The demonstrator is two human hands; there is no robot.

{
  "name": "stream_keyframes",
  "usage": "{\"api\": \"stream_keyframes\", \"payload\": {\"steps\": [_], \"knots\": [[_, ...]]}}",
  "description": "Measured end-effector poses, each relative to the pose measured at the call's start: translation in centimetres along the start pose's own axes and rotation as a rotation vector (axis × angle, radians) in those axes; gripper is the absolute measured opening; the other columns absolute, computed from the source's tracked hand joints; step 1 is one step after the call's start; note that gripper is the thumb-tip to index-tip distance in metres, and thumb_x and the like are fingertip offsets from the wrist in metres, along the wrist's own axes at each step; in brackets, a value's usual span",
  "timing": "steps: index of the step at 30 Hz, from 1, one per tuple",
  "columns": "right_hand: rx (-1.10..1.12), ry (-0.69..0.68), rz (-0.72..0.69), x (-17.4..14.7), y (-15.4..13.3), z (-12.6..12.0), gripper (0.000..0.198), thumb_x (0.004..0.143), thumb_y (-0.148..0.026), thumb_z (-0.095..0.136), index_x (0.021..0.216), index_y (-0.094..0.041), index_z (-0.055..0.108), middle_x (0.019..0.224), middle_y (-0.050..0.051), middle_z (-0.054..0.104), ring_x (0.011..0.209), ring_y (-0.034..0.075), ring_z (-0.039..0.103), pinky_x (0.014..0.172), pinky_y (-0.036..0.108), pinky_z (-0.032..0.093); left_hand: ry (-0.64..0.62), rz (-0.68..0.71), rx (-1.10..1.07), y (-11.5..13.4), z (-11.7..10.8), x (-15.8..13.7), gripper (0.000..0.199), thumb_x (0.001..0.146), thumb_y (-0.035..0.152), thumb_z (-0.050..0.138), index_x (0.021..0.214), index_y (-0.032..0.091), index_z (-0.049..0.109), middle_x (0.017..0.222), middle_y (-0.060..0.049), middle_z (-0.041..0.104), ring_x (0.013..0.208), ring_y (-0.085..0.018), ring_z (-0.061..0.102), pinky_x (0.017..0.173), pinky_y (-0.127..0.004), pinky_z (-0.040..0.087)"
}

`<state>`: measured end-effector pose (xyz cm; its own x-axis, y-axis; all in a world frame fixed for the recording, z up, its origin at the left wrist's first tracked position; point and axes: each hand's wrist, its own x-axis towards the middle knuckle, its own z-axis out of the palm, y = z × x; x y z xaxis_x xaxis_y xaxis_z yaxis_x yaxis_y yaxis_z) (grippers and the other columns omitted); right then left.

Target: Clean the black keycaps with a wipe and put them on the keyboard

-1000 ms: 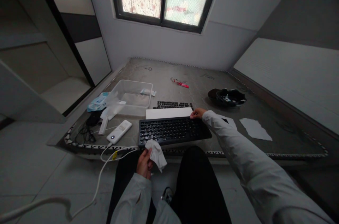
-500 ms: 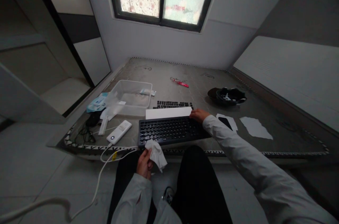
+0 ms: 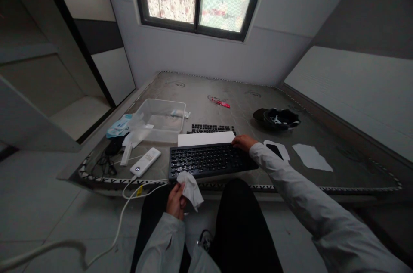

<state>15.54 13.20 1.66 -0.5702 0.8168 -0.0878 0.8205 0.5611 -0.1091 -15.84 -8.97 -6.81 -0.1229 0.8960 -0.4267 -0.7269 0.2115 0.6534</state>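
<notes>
While my left hand pinches one crumpled white wipe between thumb and fingers, my right hand rests, fingers bent, on the upper right part of one long black rectangular keyboard; I cannot tell whether those fingers grip it or only touch it. I count one flat white oblong strip at twelve o'clock, just beside the keyboard's far side, and beyond it rows of loose black keycaps, too small to count. One clear plastic tub sits at ten o'clock, one white oblong power bank at nine, one black cap at two. Two ragged white paper sheets lie at three o'clock: the nearer sheet bears one flat black slab, and the farther sheet lies apart from it.

The keyboard lies near the front edge of the grey mattress, just beyond my knees, slightly askew to that edge. Its face is dark, with rows of small pale marks over the left and middle; the right end looks darker. At seven o'clock, the wipe overlaps its near edge in my view.
</notes>
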Motion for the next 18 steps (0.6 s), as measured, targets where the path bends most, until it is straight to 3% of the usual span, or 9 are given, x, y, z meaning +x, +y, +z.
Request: {"api": "stream_keyframes", "payload": {"steps": [8,18], "knots": [[-0.014,0.000,0.056,-0.18,-0.05,0.17,0.018,0.079,-0.024,0.058,0.094,-0.020,0.067,0.094,0.007,0.068,0.088,0.020,0.062,0.078,0.027,0.044,0.003,0.008,0.008,-0.14,-0.18,0.13,0.049,0.053,0.039,0.079,0.089,0.012,0.060,0.039,0.011,0.039,0.029,0.001,0.022,0.030,-0.013,0.010],[-0.155,-0.083,0.022,0.70,-0.76,-0.24,0.018,0.076,-0.020,0.060,0.091,-0.018,0.069,0.096,0.009,0.068,0.087,0.021,0.062,0.075,0.024,0.043,-0.004,0.003,-0.016,-0.42,-0.39,0.29,0.046,0.054,0.037,0.079,0.089,0.013,0.059,0.040,0.011,0.039,0.029,0.001,0.022,0.030,-0.013,0.011]]}}
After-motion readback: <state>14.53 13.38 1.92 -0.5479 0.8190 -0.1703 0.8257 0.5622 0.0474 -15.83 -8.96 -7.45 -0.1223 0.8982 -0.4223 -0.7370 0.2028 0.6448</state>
